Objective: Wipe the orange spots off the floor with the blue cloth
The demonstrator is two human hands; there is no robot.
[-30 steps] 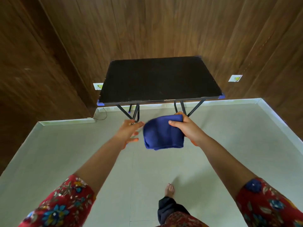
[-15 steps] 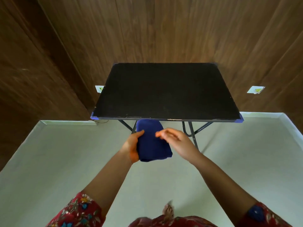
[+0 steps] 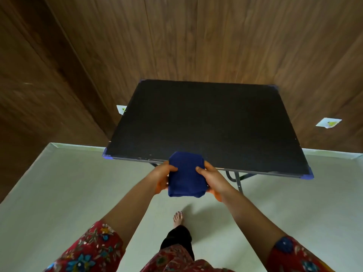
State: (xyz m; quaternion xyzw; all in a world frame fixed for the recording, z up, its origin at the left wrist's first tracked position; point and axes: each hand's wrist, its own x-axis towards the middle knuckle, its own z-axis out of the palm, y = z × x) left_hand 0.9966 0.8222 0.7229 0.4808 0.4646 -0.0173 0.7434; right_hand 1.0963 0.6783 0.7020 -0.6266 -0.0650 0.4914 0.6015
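Both hands grip the folded blue cloth (image 3: 185, 175) from either side: the left hand (image 3: 162, 176) curls around its left edge with the thumb lying on top, and the right hand (image 3: 213, 178) does the same on the right edge. The cloth is a thick, squarish bundle held in the air between them. Its far end overlaps the near edge of the black table (image 3: 206, 122) – whether it touches the tabletop cannot be told.

Both forearms are bare, ending in red floral sleeves (image 3: 88, 250) at the bottom of the view. Below the cloth a bare foot (image 3: 178, 218) stands on the pale floor (image 3: 59, 193), with a dark trouser leg (image 3: 176, 240) above it.

The table has blue corner caps (image 3: 107, 155) and dark metal legs (image 3: 236, 179) – it stands against a wood-panelled wall (image 3: 196, 36). Two small white squares (image 3: 328, 122) sit low on that wall, one on each side of the table.
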